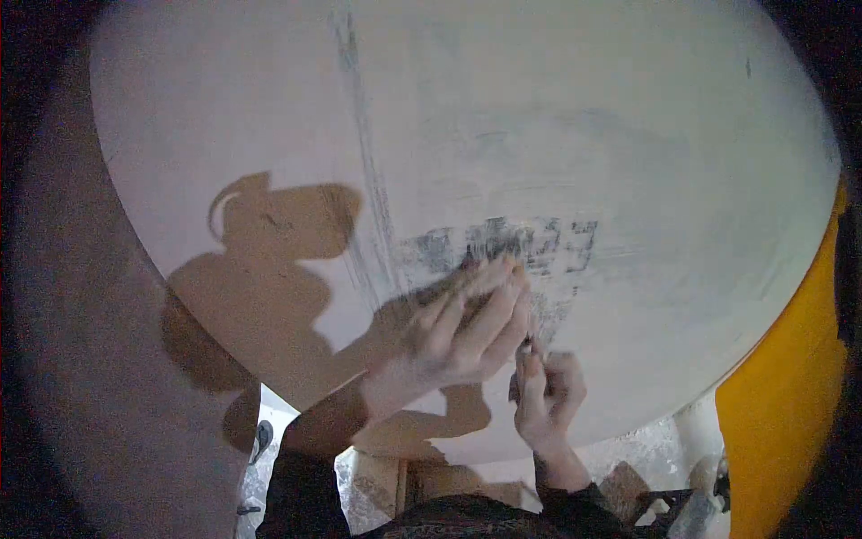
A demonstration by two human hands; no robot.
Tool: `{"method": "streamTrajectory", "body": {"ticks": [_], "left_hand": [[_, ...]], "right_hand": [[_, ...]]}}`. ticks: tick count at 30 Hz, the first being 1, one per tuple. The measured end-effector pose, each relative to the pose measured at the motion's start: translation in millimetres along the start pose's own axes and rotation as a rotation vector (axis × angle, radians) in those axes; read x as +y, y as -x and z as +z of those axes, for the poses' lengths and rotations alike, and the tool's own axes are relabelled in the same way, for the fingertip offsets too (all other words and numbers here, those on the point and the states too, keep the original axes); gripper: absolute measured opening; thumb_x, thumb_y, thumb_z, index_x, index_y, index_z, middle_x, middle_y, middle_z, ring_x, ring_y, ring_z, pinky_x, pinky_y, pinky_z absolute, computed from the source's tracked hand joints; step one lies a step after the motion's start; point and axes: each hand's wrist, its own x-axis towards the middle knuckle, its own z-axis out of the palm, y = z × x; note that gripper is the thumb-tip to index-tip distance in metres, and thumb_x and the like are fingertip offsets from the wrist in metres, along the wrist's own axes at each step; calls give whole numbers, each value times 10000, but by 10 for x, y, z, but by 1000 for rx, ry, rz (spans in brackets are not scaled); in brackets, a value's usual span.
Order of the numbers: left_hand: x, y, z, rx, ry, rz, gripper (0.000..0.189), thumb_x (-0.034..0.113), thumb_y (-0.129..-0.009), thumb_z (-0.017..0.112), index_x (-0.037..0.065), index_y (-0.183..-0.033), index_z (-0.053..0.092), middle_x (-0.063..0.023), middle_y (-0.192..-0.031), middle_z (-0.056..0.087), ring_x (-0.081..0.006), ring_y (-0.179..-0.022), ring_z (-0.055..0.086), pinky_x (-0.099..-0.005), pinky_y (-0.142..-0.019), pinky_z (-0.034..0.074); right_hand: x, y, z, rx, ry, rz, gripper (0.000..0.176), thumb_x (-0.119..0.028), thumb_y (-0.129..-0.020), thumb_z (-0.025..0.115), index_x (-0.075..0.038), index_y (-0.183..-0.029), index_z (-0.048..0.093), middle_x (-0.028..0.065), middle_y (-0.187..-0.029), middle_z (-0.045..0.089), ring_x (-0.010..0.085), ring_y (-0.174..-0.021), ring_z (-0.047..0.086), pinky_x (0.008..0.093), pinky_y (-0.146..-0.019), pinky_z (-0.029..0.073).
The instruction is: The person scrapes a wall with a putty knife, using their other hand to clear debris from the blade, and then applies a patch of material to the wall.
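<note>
A large pale rounded panel (pixel 557 171) fills most of the view, with a patch of dark scuff marks (pixel 440 251) near its middle. My left hand (pixel 467 328) reaches in from the lower left and lies against the panel at the lower edge of that patch. Its fingers are bent and pressed together at the tips; whatever they may hold is hidden and slightly blurred. Below and to its right, my right hand (pixel 549 395) is closed, thumb against curled fingers. A small dark tip (pixel 527 343) shows at its fingers, too small to name.
A dark streak (pixel 364 153) runs down the panel left of the scuffs. Shadows of my head and arms fall across its left side. An orange surface (pixel 781 404) stands at the right, a brownish one (pixel 81 296) at the left. Pale, cluttered ground (pixel 655 449) shows below.
</note>
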Motion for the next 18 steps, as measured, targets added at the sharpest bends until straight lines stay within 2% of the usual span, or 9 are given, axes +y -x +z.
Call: {"method": "streamTrajectory", "body": {"ticks": [3, 6, 8, 9, 11, 14, 16, 17, 18], "left_hand": [[-78, 0, -62, -38, -12, 0, 241, 110, -761, 582, 2, -976, 594, -115, -1007, 576, -244, -1007, 585, -305, -859, 514], [135, 196, -58, -84, 33, -10, 203, 99, -756, 581, 4, -935, 598, -105, -1017, 569, -243, -1015, 578, -300, -873, 508], [207, 298, 7, -69, -6, 56, 174, 95, -757, 580, 7, -905, 601, -100, -998, 567, -242, -1016, 576, -301, -880, 508], [148, 245, -18, -71, 74, 44, 172, 96, -752, 585, 4, -897, 603, -91, -974, 564, -240, -1019, 573, -301, -890, 506], [-15, 30, -59, -66, 35, 55, 174, 102, -751, 588, 2, -893, 600, -94, -974, 564, -241, -1021, 572, -301, -888, 507], [-68, 16, 9, 22, 33, 30, 178, 116, -752, 596, 0, -886, 593, -109, -1004, 564, -245, -1029, 567, -300, -881, 509], [41, 128, -49, -75, 24, 44, 185, 120, -762, 592, 3, -905, 588, -121, -1036, 561, -249, -1025, 571, -299, -881, 507], [153, 215, 0, -1, 120, 5, 170, 62, -709, 632, 4, -868, 645, -118, -979, 601, -275, -961, 609, -344, -821, 527], [156, 231, 22, 1, 118, 7, 170, 62, -709, 632, 4, -868, 645, -118, -979, 601, -275, -961, 609, -344, -821, 527]], "right_hand": [[-55, -136, 60, -3, -4, 41, 114, -94, -926, 449, -11, -861, 407, 44, -609, 485, 56, -459, 459, 215, -394, 384], [36, 250, 34, 25, -7, 84, 111, -89, -928, 442, -7, -860, 409, 38, -599, 474, 54, -440, 440, 210, -385, 366], [51, 280, 50, 22, -24, 83, 108, -89, -928, 439, -7, -865, 411, 38, -592, 472, 56, -419, 430, 208, -371, 347], [37, 250, 64, 33, 9, 24, 107, -85, -926, 441, -7, -860, 411, 37, -590, 472, 58, -420, 434, 210, -369, 347], [10, 73, 88, 41, 46, -33, 106, -82, -924, 444, -8, -856, 411, 35, -588, 473, 59, -421, 439, 212, -367, 346], [-73, -58, 92, 31, -17, 68, 118, -84, -923, 449, -7, -842, 410, 29, -588, 469, 59, -424, 439, 212, -369, 346], [-76, 111, 76, 2, 0, 140, 133, -85, -925, 455, -11, -826, 405, 21, -578, 454, 61, -431, 432, 212, -379, 348], [-41, 200, 79, 5, -2, 136, 133, -85, -925, 455, -11, -826, 405, 21, -578, 454, 61, -431, 432, 212, -379, 348], [-13, 256, 93, 20, 10, 115, 140, -89, -926, 457, -12, -824, 402, 21, -579, 453, 64, -429, 431, 214, -378, 347]]}}
